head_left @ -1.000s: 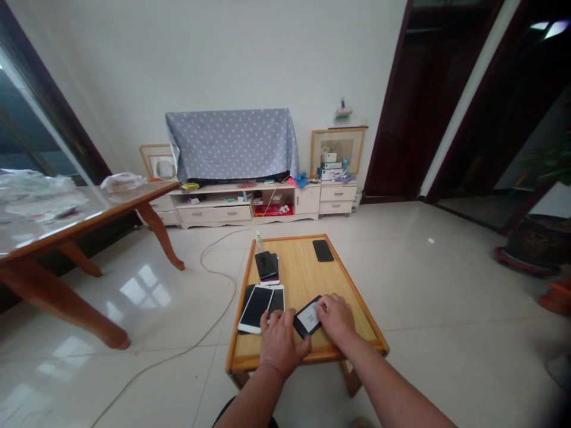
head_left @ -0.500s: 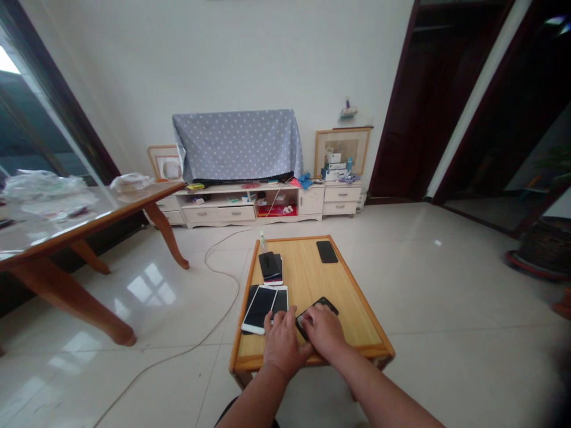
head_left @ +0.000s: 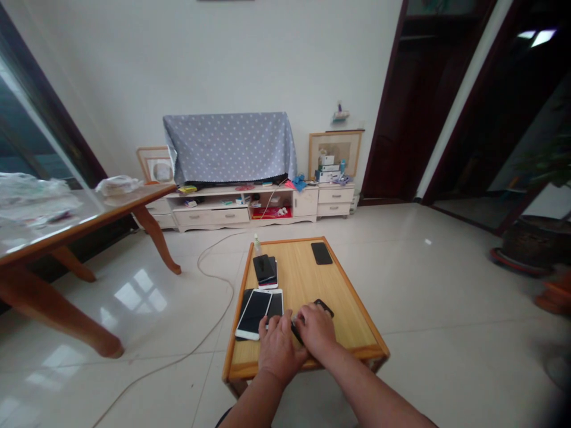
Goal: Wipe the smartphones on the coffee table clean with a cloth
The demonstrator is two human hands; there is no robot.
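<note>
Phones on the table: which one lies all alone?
The black phone at the far right; the others lie stacked on the left or under the right hand.

Low wooden desk (head_left: 307,279) with orange rim, standing on a glossy tiled floor (head_left: 428,297). Far right corner: one black phone (head_left: 322,253) lying flat, alone. Far left corner: small bottle (head_left: 257,243), upright. Just in front of it, a short stack of phones (head_left: 264,270), dark one on top. Near left: white-edged phone (head_left: 254,312) overlapping other phones beneath it. Near middle: dark phone (head_left: 324,306), mostly covered by the right hand (head_left: 316,330); left hand (head_left: 279,351) flat on the wood just beside it.
</note>
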